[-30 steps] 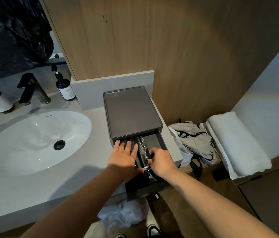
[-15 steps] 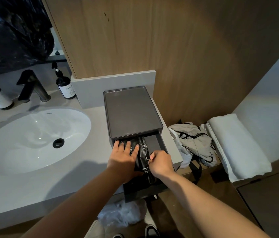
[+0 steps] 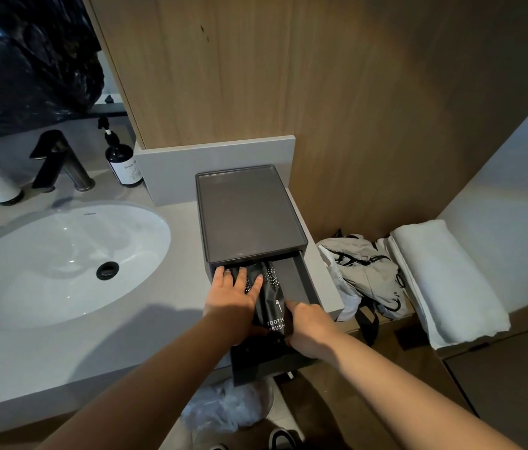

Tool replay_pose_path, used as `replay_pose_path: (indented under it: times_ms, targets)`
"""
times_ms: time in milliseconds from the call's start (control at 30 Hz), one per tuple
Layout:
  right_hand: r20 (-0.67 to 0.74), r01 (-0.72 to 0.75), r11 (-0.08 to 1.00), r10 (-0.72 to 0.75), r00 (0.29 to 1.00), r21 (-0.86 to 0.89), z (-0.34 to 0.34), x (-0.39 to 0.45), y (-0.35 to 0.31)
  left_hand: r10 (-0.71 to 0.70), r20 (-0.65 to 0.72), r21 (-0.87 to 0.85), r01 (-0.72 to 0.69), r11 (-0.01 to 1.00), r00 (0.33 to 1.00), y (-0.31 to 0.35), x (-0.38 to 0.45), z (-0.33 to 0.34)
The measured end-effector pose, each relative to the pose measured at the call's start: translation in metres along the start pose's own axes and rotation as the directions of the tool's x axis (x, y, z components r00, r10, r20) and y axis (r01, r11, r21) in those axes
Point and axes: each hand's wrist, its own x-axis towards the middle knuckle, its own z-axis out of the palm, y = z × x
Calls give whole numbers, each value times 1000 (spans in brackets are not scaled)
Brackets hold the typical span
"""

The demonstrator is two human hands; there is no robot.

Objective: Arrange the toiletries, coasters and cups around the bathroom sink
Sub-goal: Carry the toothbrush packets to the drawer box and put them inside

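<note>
Landmark is the dark grey drawer box (image 3: 249, 219) on the counter right of the sink (image 3: 61, 264), its drawer (image 3: 301, 284) pulled out toward the person; black toothbrush packet (image 3: 272, 306) lies lengthwise in the drawer, printed end nearest the person, far end tucked under the box's tray top; more dark packets seem to lie beneath it, count unclear; left hand (image 3: 233, 297) lies flat with fingers straight, pressing on the packets at the drawer's left side, not curled round anything; right hand (image 3: 308, 329) at the drawer's front right, fingers bent against the packet's near end, looks like a pinch on the edge but the fingertips are hidden, so cannot tell for sure; judgement: packet is a thin film sachet, very light, soft, crinkly and a bit slick, bends rather than breaks, contents stiff and narrow inside; best taken at the near printed end or by both long edges, thumb over and fingers under; likely to slide or drag neighbours along if pulled flat, so the left hand holding the rest down makes sense; beyond the box to the left, a pump bottle (image 3: 123, 160) and faucet (image 3: 58, 164) behind the sink; right of the box, a folded white towel (image 3: 444, 274) on a lower ledge.
</note>
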Motion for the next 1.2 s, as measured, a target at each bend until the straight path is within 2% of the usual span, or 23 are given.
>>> replay_pose_path:
  times_ms: [167,533,700,833,933,1033,1100,1200]
  targets:
    - [48,8,1000,-9,999,29,-1,-4,-3,-3,-12,3,3,1000,1000,1,-2,-1]
    - [-13,4,998,-3,1000,70,-1,1,-6,-9,-58,-35,7,999,998,-2,-1,1]
    - [24,13,1000,-13,1000,4,3,3,-8,-4,-40,-46,2,999,999,-2,1,1]
    - [41,21,989,-15,999,-148,2,0,-11,-7,-22,-28,7,1000,1000,-2,2,0]
    - [-17,72,950,-81,997,-305,-3,-5,-14,-8,-15,-32,7,999,1000,-3,4,-1]
    - [-64,156,935,-185,981,-319,-2,-4,-7,-9,-12,-32,9,999,1000,-2,5,-2]
    - [-53,231,925,-258,965,-303,0,-2,-2,-7,-16,-46,6,999,1000,-2,4,-2]
    - [10,333,866,-355,935,-374,-3,7,0,19,-50,-64,-22,998,999,-5,2,-4]
